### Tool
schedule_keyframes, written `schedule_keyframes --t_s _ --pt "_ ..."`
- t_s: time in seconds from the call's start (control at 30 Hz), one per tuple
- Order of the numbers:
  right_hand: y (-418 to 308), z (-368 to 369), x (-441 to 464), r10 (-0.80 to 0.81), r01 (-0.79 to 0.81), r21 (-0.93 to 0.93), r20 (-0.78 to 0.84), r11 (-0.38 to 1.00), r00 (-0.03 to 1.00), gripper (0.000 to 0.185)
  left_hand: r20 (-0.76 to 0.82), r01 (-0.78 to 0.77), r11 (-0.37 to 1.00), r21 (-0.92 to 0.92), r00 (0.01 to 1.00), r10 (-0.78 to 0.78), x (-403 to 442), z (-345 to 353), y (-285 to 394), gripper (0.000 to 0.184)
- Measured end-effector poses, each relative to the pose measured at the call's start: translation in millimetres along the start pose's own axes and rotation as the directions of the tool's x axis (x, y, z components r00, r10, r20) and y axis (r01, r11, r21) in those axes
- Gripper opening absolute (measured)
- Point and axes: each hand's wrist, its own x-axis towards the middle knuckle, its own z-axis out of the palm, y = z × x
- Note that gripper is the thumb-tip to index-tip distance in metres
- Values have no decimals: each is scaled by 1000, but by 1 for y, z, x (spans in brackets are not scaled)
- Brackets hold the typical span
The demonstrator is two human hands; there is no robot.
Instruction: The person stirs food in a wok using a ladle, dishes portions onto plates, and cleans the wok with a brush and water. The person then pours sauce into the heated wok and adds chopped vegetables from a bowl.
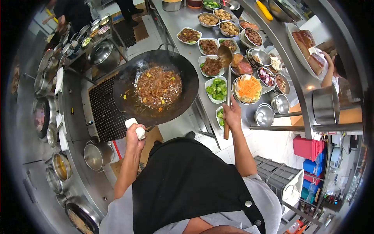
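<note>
My left hand (135, 137) is closed round a white cloth (136, 129) at the near handle of a large black wok (187, 78). The wok is held up beside the steel table, with glossy brown noodle-like food (158, 86) and small yellow pieces in it. In my right hand (233, 114) is a long ladle (225, 55), gripped by its handle near the wooden end. The ladle's bowl is over the dishes, near a white dish of browned meat (212, 66). A dish of green vegetables (216, 89) lies left of the ladle handle, a bowl of shredded carrot (249, 88) right of it.
Several dishes of cooked food (189, 35) line the steel table (170, 28). Empty metal bowls (264, 114) stand near its front. A raised shelf (286, 58) runs along the right. A steel counter (78, 144) and a stockpot (98, 156) are at left. Other people work nearby.
</note>
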Motion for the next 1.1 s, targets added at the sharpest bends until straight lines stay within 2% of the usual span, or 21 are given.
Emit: schedule_keyframes --t_s 0.07,0.13,0.2,0.27,0.33,0.4,0.47,0.53,0.57,0.6,0.67,0.7,0.73,0.83,0.87,0.93,0.97,1.0,1.03,1.07,1.1 --pt "-12 13 -15 15 -11 66 -56 998 998 68 35 20 1000 -6 999 -20 6 -7 4 7" --pt "-25 22 -35 -41 34 310 18 950 999 64 58 40 999 -17 998 -39 13 -17 5 7" --pt "-34 31 -66 -74 51 369 47 928 996 65 15 7 1000 30 1000 -8 28 -33 -1 9" --pt "-48 46 -95 73 -180 495 228 850 971 65 50 7 1000 29 999 -8 18 -35 12 5" --pt "-46 56 -90 97 -129 98 276 987 956 67 30 -33 999 42 999 32 16 -48 18 6" --pt "-53 86 -76 63 -21 -130 329 991 942 65 65 -24 998 53 998 20 11 -65 32 9" --pt "-43 123 -58 -52 161 -309 333 937 941 66 66 -117 982 148 992 108 5 -74 47 10" --pt "-18 168 -52 -411 544 -400 373 738 832 65 68 -137 979 149 989 129 8 -88 54 13" --pt "-15 182 -63 -185 340 -335 417 879 890 65 84 -146 979 143 987 135 8 -93 61 14" --pt "9 189 -63 -310 535 -376 514 757 800 65 99 -156 978 135 985 144 8 -96 68 15" --pt "-48 195 -116 32 288 -442 589 850 807 67 84 -142 983 112 987 133 8 -104 83 16" --pt "-67 193 -130 224 98 -494 552 864 803 67 66 -129 985 115 990 122 10 -112 89 16" --pt "-75 191 -137 318 -36 -488 509 872 800 67 45 -110 987 118 993 105 10 -119 92 16" --pt "-42 195 -117 25 134 -401 367 906 930 67 21 -168 979 115 986 166 4 -134 98 17" --pt "-28 199 -106 -6 169 -465 333 869 943 66 11 -163 980 116 987 163 2 -136 98 17" --pt "3 222 -106 -178 340 -421 379 841 908 65 0 -215 962 171 976 218 2 -137 99 18" --pt "12 233 -113 136 74 -454 412 888 901 64 -21 -222 960 169 973 228 3 -136 99 18" --pt "40 247 -121 205 -43 -349 442 936 873 63 -35 -223 960 171 972 232 7 -136 99 18" --pt "25 263 -145 317 -241 -210 521 947 792 59 -44 -234 956 179 968 246 11 -138 98 17" --pt "2 273 -169 400 -447 -84 609 891 684 56 -54 -242 951 191 965 256 12 -140 97 15" --pt "-2 270 -177 405 -457 -82 620 886 672 56 -91 -200 962 185 971 220 10 -142 97 13"
